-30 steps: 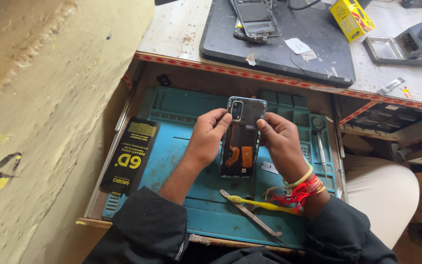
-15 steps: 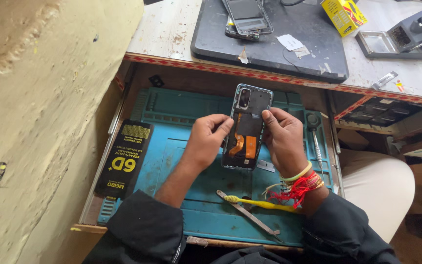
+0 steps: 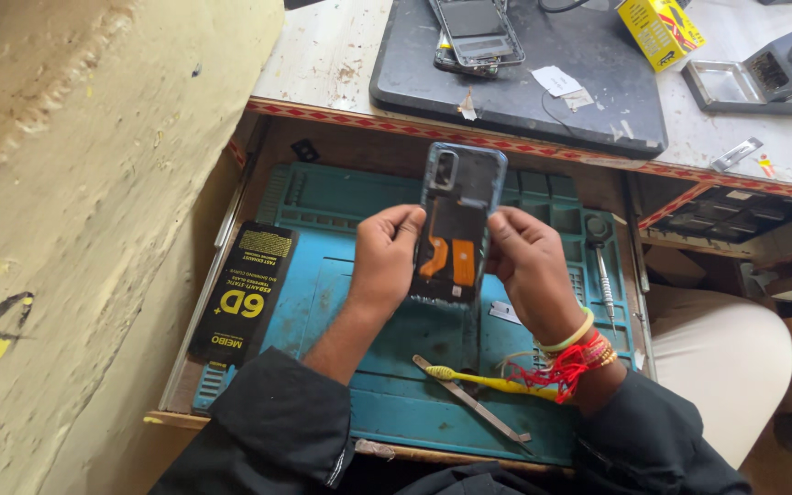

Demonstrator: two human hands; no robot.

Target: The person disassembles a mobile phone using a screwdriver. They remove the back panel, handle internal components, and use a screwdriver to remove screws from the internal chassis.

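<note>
Pulled-out drawer [image 3: 231, 238] lined with a teal mat [image 3: 341, 275]; on the mat a black flat packet [image 3: 245, 293] at left, a yellow toothbrush [image 3: 478, 379] crossing metal tweezers [image 3: 478, 403] near the front, a screwdriver [image 3: 602, 275] at right. Above, worn white bench [image 3: 323, 55] carrying a dark pad [image 3: 543, 101], yellow box [image 3: 660, 29], metal stand [image 3: 763, 82].

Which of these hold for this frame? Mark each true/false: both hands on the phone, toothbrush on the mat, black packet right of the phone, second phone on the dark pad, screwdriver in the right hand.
1. Both hands, left hand and right hand, hold the opened phone. True.
2. A yellow toothbrush lies on the teal mat. True.
3. The black packet lies right of the phone. False: it lies at the mat's left edge.
4. Another phone lies on the dark pad. True.
5. The right hand holds the screwdriver. False: it lies on the mat.
</note>
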